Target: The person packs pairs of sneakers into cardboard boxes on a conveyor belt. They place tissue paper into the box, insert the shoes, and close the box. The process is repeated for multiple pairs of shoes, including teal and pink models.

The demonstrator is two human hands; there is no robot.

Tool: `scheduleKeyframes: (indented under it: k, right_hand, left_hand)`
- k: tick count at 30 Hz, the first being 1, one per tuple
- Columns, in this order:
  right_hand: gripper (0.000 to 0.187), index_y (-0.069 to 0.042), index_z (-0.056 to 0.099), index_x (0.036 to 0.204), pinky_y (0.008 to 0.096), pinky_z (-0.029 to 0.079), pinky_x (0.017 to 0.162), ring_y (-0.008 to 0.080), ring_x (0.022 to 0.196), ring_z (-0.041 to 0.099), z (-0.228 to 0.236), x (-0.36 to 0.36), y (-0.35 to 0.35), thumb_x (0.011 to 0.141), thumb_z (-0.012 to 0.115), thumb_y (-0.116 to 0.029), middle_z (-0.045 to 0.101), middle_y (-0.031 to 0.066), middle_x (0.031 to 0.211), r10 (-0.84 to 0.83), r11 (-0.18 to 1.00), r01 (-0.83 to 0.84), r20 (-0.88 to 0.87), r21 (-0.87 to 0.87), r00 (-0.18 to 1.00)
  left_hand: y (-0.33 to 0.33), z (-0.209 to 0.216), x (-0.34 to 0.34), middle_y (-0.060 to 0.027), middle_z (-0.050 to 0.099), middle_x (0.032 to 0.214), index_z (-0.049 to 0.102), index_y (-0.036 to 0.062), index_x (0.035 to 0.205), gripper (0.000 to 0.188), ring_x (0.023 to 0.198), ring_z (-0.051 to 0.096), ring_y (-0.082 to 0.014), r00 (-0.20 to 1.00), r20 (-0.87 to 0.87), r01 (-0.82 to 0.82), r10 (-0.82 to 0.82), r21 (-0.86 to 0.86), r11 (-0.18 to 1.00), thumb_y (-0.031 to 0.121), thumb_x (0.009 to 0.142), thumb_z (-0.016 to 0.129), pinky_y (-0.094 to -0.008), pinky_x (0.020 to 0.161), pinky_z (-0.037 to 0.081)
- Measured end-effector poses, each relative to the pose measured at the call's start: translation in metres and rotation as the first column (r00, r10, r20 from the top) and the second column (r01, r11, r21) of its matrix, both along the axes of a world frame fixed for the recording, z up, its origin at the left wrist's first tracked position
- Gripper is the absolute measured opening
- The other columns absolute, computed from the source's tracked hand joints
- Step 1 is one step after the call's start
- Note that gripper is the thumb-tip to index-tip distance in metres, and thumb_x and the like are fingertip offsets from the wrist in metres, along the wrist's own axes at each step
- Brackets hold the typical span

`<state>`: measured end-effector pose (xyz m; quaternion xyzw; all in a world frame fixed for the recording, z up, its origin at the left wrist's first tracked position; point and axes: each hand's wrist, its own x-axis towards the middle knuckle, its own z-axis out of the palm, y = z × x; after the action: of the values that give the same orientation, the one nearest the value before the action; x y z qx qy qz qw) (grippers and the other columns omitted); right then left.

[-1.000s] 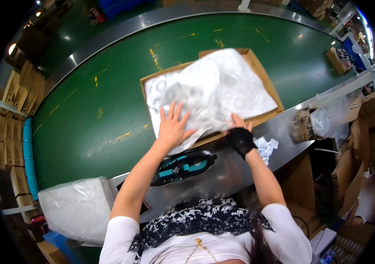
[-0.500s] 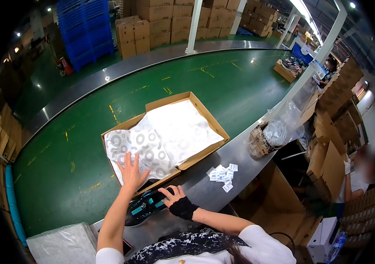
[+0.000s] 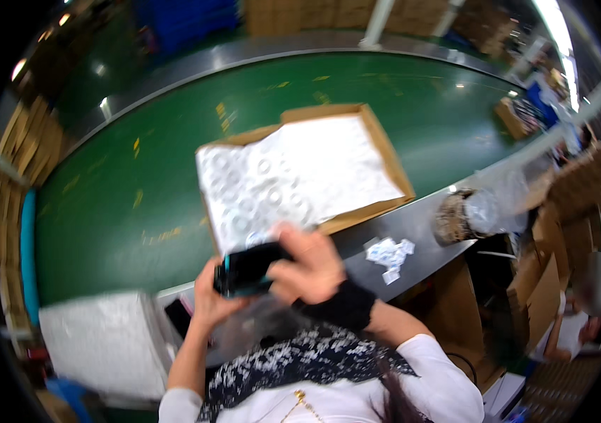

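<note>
A black shoe with teal trim [image 3: 248,271] is raised above the near edge of the steel counter, just in front of my body. Its left end is in the grip of my left hand [image 3: 210,299]. Over the right end of the shoe is my right hand [image 3: 311,268], with a black wrist band; motion smears its fingers, so I cannot tell whether they hold the shoe. Beyond both hands, an open cardboard box [image 3: 392,155] lies on the green belt. White tissue paper with grey ring prints [image 3: 258,183] lines it.
Small white packets [image 3: 388,254] lie on the steel counter [image 3: 357,257] to the right, near a basket with clear plastic [image 3: 459,215]. A white wrapped stack [image 3: 103,342] stands at the near left. At the far right another person [image 3: 561,338] is beside cardboard boxes.
The shoe has been lifted off the counter. My left hand has left the tissue paper and now grips the shoe. My right hand has risen with it, and the view has shifted.
</note>
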<state>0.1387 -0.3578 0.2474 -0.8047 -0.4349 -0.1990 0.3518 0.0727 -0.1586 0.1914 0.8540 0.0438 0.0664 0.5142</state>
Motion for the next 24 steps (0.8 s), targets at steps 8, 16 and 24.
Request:
scheduleKeyframes:
  k: [8,16,24]
  right_hand:
    - [0.024,-0.002,0.054,0.097,0.0343,0.041,0.082,0.0272,0.092,0.051,-0.010,0.002,-0.018,0.074,0.061,-0.006,0.048,0.0173,0.108,-0.220,0.928,0.285,-0.263,0.239,0.939]
    - [0.013,-0.003,0.057,0.084,0.0308,0.044,0.074,0.0243,0.085,0.056,-0.106,-0.008,-0.045,0.075,0.061,-0.010,0.058,0.0099,0.094,-0.150,0.982,0.188,-0.699,-0.023,0.699]
    - [0.035,-0.011,0.052,0.104,0.0342,0.042,0.074,0.0208,0.094,0.053,-0.162,0.052,-0.056,0.079,0.056,-0.033,0.057,0.0061,0.102,0.550,0.498,0.828,-0.832,0.257,-0.072]
  left_hand:
    - [0.034,0.029,0.038,-0.0049,0.060,0.086,0.056,-0.0022,0.096,0.051,0.080,0.054,-0.0110,0.993,0.048,-0.071,0.110,-0.505,0.860,0.005,0.050,0.076,-0.0258,0.076,0.044]
    - [0.015,-0.018,0.113,-0.0051,0.056,0.091,0.048,-0.0020,0.105,0.051,0.076,0.054,-0.0117,0.936,-0.139,-0.308,0.324,-0.769,0.560,0.030,0.070,0.069,-0.0248,0.072,0.045]
    - [-0.014,-0.106,0.169,-0.0290,0.029,0.125,0.023,-0.0077,0.125,0.066,0.106,0.042,-0.0419,0.761,-0.573,-0.433,-0.305,-0.798,0.418,0.041,0.086,0.045,-0.0481,0.087,0.040]
